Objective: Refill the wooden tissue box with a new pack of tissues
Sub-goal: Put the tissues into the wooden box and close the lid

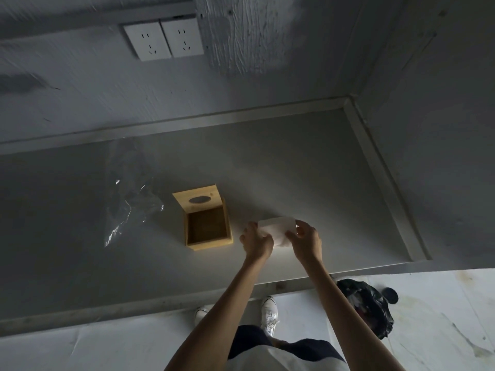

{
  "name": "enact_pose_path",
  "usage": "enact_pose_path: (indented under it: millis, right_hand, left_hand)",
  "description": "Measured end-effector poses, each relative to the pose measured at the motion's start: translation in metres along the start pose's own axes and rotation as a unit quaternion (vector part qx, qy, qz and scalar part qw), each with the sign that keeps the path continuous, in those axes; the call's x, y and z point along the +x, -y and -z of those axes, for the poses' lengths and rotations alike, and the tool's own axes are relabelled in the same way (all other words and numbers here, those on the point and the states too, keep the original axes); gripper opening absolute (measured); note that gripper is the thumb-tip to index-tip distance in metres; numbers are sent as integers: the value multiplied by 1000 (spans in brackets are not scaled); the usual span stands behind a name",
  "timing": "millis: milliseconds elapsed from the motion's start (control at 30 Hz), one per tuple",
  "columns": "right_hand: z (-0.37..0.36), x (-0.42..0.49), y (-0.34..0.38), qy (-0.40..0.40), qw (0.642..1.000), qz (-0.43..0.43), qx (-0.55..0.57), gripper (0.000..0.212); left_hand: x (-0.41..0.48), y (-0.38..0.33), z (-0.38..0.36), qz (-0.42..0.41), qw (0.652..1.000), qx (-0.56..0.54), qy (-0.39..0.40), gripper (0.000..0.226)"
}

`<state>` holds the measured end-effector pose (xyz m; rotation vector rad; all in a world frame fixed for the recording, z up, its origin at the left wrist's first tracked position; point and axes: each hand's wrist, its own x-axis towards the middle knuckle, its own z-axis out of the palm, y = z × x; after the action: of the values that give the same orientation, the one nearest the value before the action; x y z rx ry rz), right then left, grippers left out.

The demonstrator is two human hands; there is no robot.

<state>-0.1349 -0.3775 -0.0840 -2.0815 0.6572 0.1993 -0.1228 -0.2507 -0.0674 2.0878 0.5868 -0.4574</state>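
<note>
A wooden tissue box (207, 228) lies on its side on the grey counter (294, 170), its open, empty inside facing me and its oval-slotted face (199, 199) turned up. Just right of it, my left hand (255, 241) and my right hand (306, 241) together grip a white stack of tissues (278, 228) from either end, a little above the counter. The lower part of the stack is hidden behind my fingers.
A crumpled clear plastic wrapper (128, 207) lies on the counter left of the box. Two wall sockets (163, 40) sit on the back wall. A raised rim runs along the counter's back and right edges. A black rubbish bag (367, 306) stands on the floor at the right.
</note>
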Motion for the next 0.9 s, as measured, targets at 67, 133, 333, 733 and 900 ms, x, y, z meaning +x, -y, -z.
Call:
enact_pose_path:
  millis: [67,133,333,733,900]
  right_hand:
    - [1,0,-3,0,1000,14,23,37]
    - [3,-1,-6,-8,999,31,41,34]
    - [11,-27,-17,-29,987,153,30,46]
    - [-18,-88,-45,65,957,244,-146,43]
    - [-41,-93,-51,134,969,181,-99,54]
  left_hand:
    - [-3,3,2,-40,999,0,-10,39]
    - [-5,6,6,-99,995,4,-3,43]
    - [-19,37,24,-337,937,89,-6,47]
    - [-41,123,54,-345,927,145,21,60]
    - [-46,141,47,-251,959,126,32,71]
